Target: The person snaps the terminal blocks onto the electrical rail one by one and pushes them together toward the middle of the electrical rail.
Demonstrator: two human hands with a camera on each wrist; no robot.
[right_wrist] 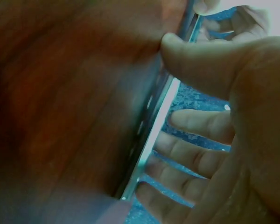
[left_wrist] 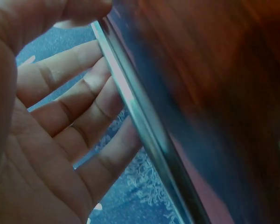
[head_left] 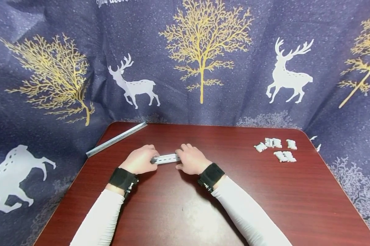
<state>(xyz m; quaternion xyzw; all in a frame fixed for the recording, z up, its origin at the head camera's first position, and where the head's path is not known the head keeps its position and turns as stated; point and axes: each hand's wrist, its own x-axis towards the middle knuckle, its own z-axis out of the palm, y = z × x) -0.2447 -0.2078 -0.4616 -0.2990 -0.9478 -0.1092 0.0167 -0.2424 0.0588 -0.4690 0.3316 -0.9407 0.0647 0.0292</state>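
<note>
A short slotted DIN rail (head_left: 166,159) lies crosswise at the middle of the table, held between both hands. My left hand (head_left: 142,159) grips its left part, and my right hand (head_left: 192,159) grips its right part. In the left wrist view, the fingers (left_wrist: 84,91) touch one long edge of the rail (left_wrist: 135,105), with the thumb over it at the top. The right wrist view has the thumb (right_wrist: 191,58) on the near side of the rail (right_wrist: 154,135) and the other fingers along its far edge. Both hands hide the rail's ends in the head view.
A longer slotted rail (head_left: 117,139) lies slanted at the table's back left. Several small white plastic pieces (head_left: 284,156) lie loosely grouped at the back right. Behind the red-brown table (head_left: 185,201) hangs a dark blue printed cloth (head_left: 179,112).
</note>
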